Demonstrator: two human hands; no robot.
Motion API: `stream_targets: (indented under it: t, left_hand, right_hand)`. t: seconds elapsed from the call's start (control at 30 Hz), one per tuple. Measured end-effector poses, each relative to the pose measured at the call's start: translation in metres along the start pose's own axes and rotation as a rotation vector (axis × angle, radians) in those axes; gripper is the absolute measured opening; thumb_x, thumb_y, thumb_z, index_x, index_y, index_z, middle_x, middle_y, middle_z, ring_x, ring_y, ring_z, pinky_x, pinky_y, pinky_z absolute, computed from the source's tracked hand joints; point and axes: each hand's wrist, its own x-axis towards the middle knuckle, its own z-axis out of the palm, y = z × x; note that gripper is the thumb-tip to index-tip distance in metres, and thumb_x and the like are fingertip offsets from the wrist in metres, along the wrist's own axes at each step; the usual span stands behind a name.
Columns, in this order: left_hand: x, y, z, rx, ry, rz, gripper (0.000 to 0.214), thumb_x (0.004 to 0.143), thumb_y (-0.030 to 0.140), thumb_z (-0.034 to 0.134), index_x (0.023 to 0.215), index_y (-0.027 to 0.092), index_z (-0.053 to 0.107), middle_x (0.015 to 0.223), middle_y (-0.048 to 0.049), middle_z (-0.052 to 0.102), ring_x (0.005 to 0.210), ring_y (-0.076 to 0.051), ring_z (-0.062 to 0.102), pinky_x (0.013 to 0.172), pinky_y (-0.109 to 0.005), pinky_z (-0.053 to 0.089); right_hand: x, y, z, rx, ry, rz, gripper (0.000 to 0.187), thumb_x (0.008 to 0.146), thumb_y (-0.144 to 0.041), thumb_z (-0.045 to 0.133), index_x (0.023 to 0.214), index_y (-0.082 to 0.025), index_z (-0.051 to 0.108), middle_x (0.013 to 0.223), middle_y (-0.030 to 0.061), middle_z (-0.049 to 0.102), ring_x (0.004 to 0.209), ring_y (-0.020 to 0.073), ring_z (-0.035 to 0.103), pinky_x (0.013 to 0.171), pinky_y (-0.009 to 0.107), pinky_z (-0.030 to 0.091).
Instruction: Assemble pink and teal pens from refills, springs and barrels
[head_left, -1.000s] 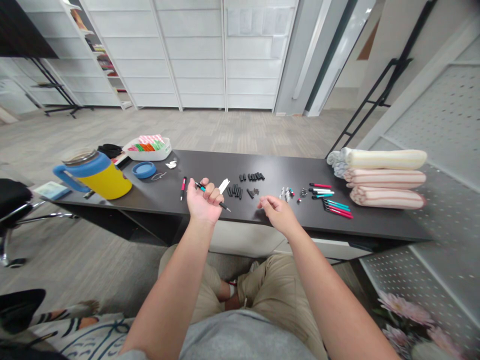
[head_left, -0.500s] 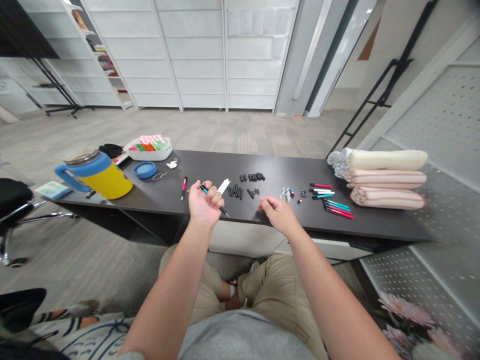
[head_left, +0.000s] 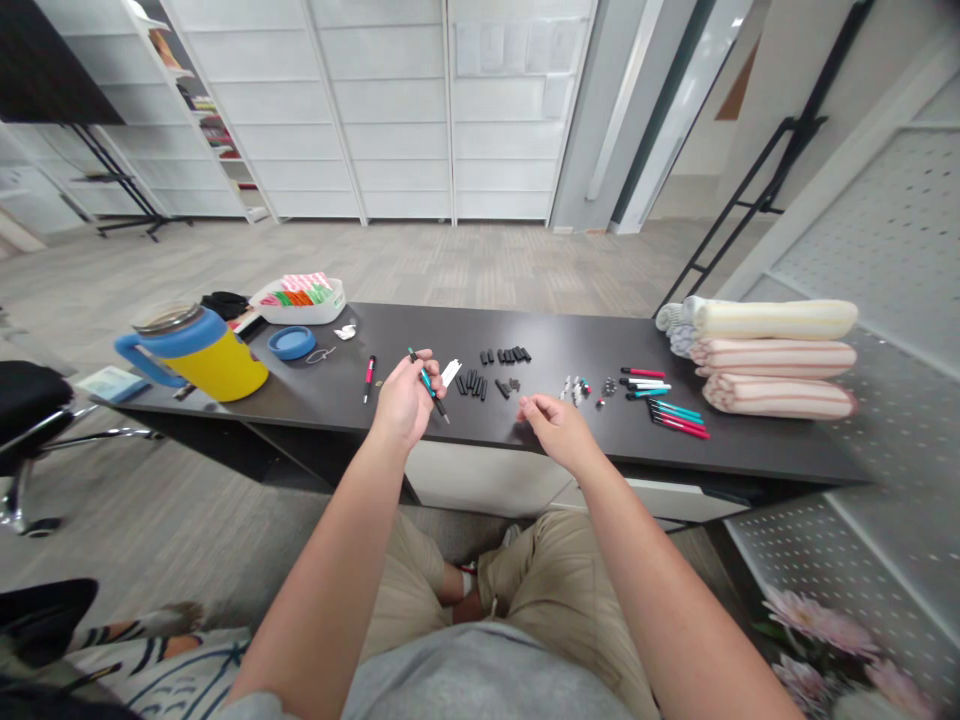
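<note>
Table (head_left: 592, 345): tray (head_left: 309, 315), colourful contents (head_left: 300, 296); held pen (head_left: 427, 381).

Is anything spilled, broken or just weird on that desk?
Nothing looks spilled or broken. The yellow mug seems to lean, but that may just be the camera's wide view. One red pen lies by itself to the left of the left hand, away from the pens near the rolled cloths.

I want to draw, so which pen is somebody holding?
The teal-and-black pen in the left hand. The red-and-black pen at left and the grouped pens at right lie on the dark tabletop instead.
</note>
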Motion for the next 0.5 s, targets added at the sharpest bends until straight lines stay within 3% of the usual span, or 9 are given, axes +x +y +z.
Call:
stream_targets:
  t: [0.13,0.23,0.3,0.37,0.5]
  left_hand:
    - [0.031,0.022,-0.020,0.459,0.151,0.144,0.020,0.095,0.023,0.061,0.114,0.017,0.064,0.087,-0.0014,0.057,0.063,-0.010,0.058,0.068,-0.029,0.058]
    - [0.055,0.043,-0.039,1.023,0.257,0.198,0.017,0.097,0.024,0.056,0.106,0.017,0.070,0.086,-0.0045,0.062,0.070,-0.016,0.065,0.076,-0.034,0.059]
    - [0.067,0.053,-0.050,1.511,0.218,0.223,0.022,0.097,0.027,0.056,0.092,0.016,0.074,0.083,-0.0088,0.067,0.080,-0.024,0.069,0.083,-0.039,0.056]
    - [0.074,0.057,-0.056,1.827,0.195,0.227,0.027,0.097,0.030,0.055,0.087,0.017,0.077,0.087,-0.0139,0.073,0.092,-0.032,0.071,0.087,-0.042,0.053]
    - [0.081,0.050,-0.060,1.997,0.198,0.189,0.024,0.093,0.034,0.062,0.096,0.019,0.081,0.099,-0.0163,0.078,0.102,-0.034,0.071,0.089,-0.041,0.052]
  right_hand:
    - [0.001,0.002,0.000,-0.011,-0.005,-0.006,0.047,0.103,-0.058,0.047,0.083,-0.022,0.072,0.069,-0.0002,0.066,0.066,0.0170,0.057,0.063,0.029,0.038]
    - [0.001,0.003,0.000,-0.021,-0.004,-0.018,0.047,0.103,-0.056,0.047,0.082,-0.022,0.072,0.070,0.0001,0.068,0.067,0.0176,0.058,0.064,0.029,0.039]
    - [0.002,0.003,0.000,-0.024,-0.004,-0.029,0.047,0.104,-0.056,0.047,0.082,-0.022,0.071,0.073,0.0005,0.069,0.070,0.0181,0.060,0.066,0.029,0.040]
    - [0.002,0.003,0.000,-0.027,-0.002,-0.034,0.046,0.104,-0.056,0.047,0.082,-0.023,0.071,0.075,0.0008,0.071,0.072,0.0186,0.062,0.067,0.029,0.040]
    - [0.002,0.004,0.001,-0.035,-0.006,-0.034,0.045,0.103,-0.055,0.048,0.081,-0.023,0.071,0.075,0.0008,0.071,0.071,0.0186,0.062,0.066,0.029,0.040]
